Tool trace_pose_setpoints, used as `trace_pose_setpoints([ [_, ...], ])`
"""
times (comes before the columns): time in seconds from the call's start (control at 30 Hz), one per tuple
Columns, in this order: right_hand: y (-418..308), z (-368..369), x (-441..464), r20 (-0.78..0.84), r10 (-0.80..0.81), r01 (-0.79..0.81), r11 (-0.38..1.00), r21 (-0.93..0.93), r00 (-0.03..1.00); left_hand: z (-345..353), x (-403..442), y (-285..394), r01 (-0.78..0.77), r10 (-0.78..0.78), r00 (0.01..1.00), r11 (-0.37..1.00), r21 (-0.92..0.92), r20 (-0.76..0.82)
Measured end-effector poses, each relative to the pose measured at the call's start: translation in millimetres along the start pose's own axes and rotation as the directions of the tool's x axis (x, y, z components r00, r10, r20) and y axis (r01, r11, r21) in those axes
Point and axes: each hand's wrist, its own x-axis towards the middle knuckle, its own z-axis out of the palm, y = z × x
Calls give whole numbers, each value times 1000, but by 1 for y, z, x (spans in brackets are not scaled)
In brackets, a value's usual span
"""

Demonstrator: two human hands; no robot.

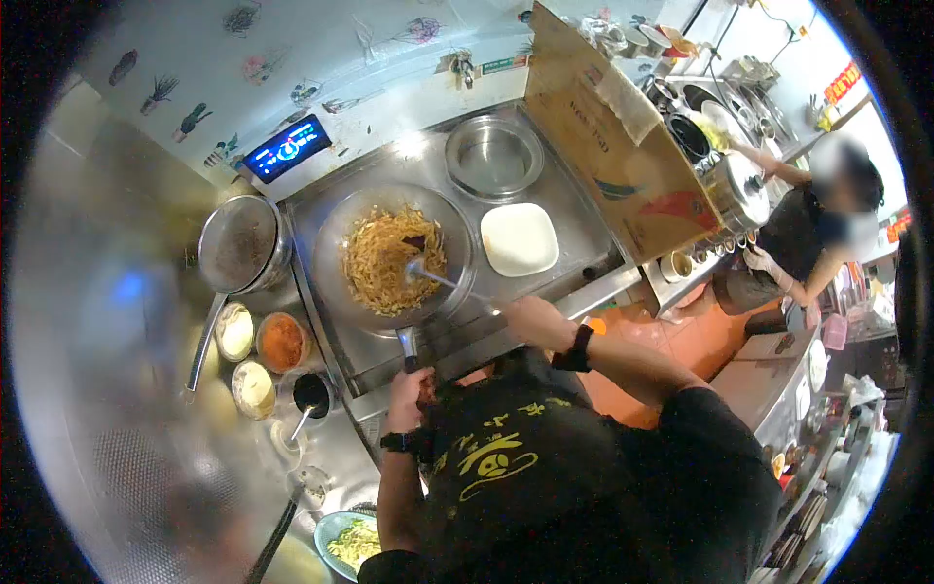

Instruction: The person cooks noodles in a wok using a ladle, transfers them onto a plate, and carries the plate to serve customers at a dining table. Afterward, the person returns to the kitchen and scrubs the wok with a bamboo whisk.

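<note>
A large wok (334,238) sits on the steel stove, holding browned, shredded or noodle-like food (379,258). My left hand (409,397) is closed around the wok's handle (409,348) at the near side. In my right hand (537,323) is a long-handled metal wok utensil (449,284). Its head rests in the food, partly buried, so I cannot tell ladle from spatula. To the right of the wok stands a white squarish dish (520,239). Behind that dish is a round metal pan (494,158).
A strainer (238,243) over a pot, tubs of orange seasoning (282,341) and pale paste (235,331), and a dark-liquid container (311,394) stand left. A cardboard sheet (623,146) screens the stove's right side. Beyond it, another person (803,229) works among pots.
</note>
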Motion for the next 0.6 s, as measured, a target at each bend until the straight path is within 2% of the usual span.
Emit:
trace_pose_setpoints([
  [0.03,-5,3,-8,8,-19,19,999,35,1000,0,-7,-2,13,-12,1000,1000,19,-25],
  [0.07,-12,-1,10,77,-15,17,999,-30,997,9,-20,10,15,-13,999,999,37,-45],
  [0.1,-12,-4,33,57,30,-26,997,-74,998,18,-23,18,11,-8,998,999,50,-63],
  [0.17,-4,6,63,29,121,-115,983,-143,992,15,-20,17,33,-33,999,999,8,3],
  [0.23,13,19,39,32,144,-142,988,-54,989,7,-21,16,42,-43,999,998,37,15],
  [0.3,7,11,4,28,63,-62,997,-45,998,11,-16,16,12,-10,1000,994,109,-19],
  [0.4,-22,-6,20,89,-31,37,997,-66,996,4,-2,-2,63,-64,997,998,-29,-33],
  [0.43,-15,-1,39,65,30,-25,998,-66,997,0,9,-9,75,-78,997,994,-76,-28],
  [0.5,0,11,73,26,152,-150,987,-51,988,11,-17,10,69,-69,997,998,-6,-27],
  [0.53,6,6,62,-1,166,-166,986,2,986,13,-28,20,63,-63,998,998,29,-27],
  [0.6,15,10,22,17,117,-116,992,-40,993,8,-19,18,12,-12,1000,999,31,-23],
])
